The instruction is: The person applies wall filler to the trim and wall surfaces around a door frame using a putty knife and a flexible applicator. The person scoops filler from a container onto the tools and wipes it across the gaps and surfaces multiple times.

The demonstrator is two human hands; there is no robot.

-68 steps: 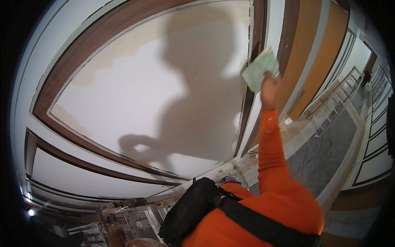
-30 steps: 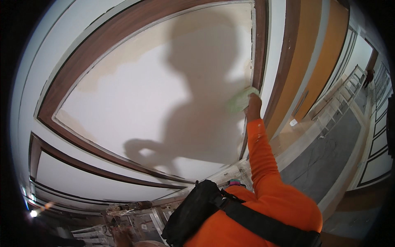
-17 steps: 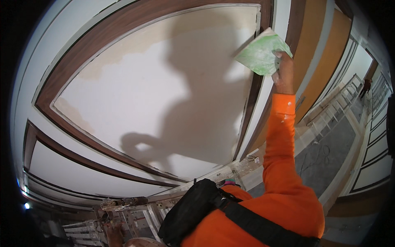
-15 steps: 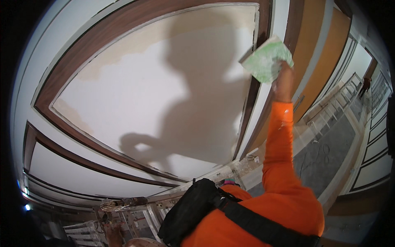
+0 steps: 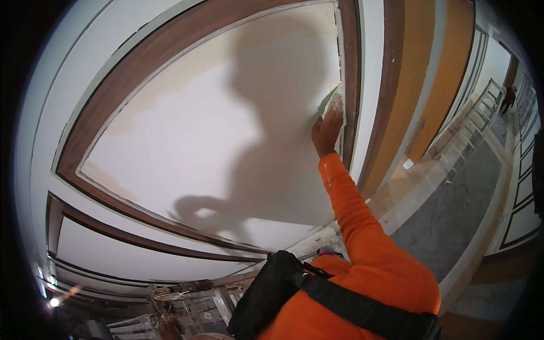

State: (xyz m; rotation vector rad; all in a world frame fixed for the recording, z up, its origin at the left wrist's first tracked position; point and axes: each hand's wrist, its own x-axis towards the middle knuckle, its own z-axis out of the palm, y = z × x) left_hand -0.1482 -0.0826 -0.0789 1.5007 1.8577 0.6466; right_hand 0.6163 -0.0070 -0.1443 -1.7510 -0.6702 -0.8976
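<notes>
My right hand (image 5: 328, 127), in an orange sleeve (image 5: 362, 221), is closed around a thin green plastic spreader (image 5: 330, 103) smeared with white filler. The spreader is seen nearly edge-on. It is at the right margin of a large white wall panel (image 5: 187, 130), beside the dark brown wooden frame (image 5: 352, 73). Pale beige patches show along the panel's top and left edges, and my shadow falls over its middle. My left hand cannot be made out in the picture.
A black bag (image 5: 263, 297) on a strap hangs at my front. Orange-brown doors (image 5: 453, 73) stand to the right of the frame. Farther right are a ladder (image 5: 481, 113), a grey floor covering (image 5: 453, 198) and a distant person (image 5: 509, 99). A slatted frame and clutter lie below left.
My right hand has moved left from in front of the brown frame to the panel's edge. The spreader has turned from broad face to nearly edge-on. The view has shifted slightly.
</notes>
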